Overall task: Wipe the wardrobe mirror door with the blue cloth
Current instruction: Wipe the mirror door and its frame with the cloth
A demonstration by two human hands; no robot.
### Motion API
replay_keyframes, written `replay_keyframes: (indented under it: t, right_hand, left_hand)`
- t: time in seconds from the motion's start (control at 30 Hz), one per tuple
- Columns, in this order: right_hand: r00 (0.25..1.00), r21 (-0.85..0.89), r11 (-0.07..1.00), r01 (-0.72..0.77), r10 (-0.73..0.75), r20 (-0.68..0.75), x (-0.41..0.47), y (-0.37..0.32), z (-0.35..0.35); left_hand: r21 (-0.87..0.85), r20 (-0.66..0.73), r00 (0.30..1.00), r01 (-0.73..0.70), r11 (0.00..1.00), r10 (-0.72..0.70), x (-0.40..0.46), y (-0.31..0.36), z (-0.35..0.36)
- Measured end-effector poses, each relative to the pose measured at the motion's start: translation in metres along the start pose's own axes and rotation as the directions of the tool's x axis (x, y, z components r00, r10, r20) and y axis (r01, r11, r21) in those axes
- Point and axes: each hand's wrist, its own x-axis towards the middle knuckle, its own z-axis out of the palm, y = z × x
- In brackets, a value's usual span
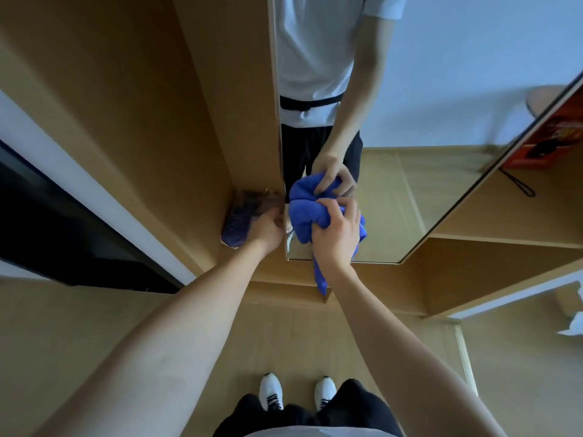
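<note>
The blue cloth (304, 220) is bunched into a thick wad and pressed against the lower left part of the mirror door (394, 190), near the glass's bottom edge; one tail of it hangs down past the frame toward the floor. The right hand (337, 231) grips the wad from the near side, fingers curled tightly into the fabric. The glass gives back a second hand and a second cloth just above — the reflection of the same grip, along with a white shirt and dark shorts.

The left hand (266, 230) is at the left edge of the door, fingers wrapped round that edge; the fingertips are hidden behind it. Just left of this hand, on the wardrobe's wooden side panel (176, 127), sits a dark purplish object (236, 225) — too blurred to identify.

Nearer, at the bottom of the view, two white shoes (296, 392) stand on the pale wood floor (94, 342). To the far right, open wooden shelves (504, 247) hold an orange-red box (549, 143).
</note>
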Motion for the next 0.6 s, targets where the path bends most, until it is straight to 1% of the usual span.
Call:
replay_keyframes:
  t: [0.07,0.2,0.27,0.3,0.37,0.43,0.5,0.6]
  right_hand:
    - [0.996,0.1,0.995,0.02,-0.011,-0.092,0.013,-0.022,-0.018]
    - [0.946,0.243,0.96,0.142,-0.059,-0.319,0.036,-0.066,-0.051]
    - [0.903,0.221,0.946,0.236,-0.13,-0.409,0.04,-0.073,-0.054]
    - [0.884,0.17,0.946,0.276,-0.181,-0.431,0.04,-0.072,-0.051]
    - [0.863,-0.005,0.951,0.311,-0.284,-0.418,0.034,-0.062,-0.032]
    - [0.878,-0.162,0.944,0.289,-0.328,-0.348,0.02,-0.043,-0.007]
    - [0.927,-0.224,0.946,0.235,-0.288,-0.241,0.005,-0.017,0.014]
    - [0.986,-0.244,0.964,0.109,-0.137,-0.099,-0.018,0.022,0.033]
  left_hand:
    - [0.043,0.018,1.0,-0.013,0.999,0.013,0.003,-0.003,-0.001]
    - [0.019,0.053,0.999,-0.006,1.0,0.005,0.009,-0.003,-0.004]
    - [0.026,0.064,0.998,-0.017,1.0,0.015,0.01,-0.003,-0.005]
    - [0.035,0.065,0.998,-0.021,0.999,0.019,0.01,-0.004,-0.005]
    - [0.017,0.092,0.996,-0.002,1.0,0.0,0.016,-0.011,-0.003]
    - [-0.001,0.105,0.994,0.002,1.0,-0.002,0.028,-0.023,0.002]
    - [-0.011,0.111,0.994,-0.014,1.0,0.015,0.024,-0.017,-0.004]
    - [-0.046,0.127,0.992,-0.014,0.999,0.02,0.017,-0.008,-0.011]
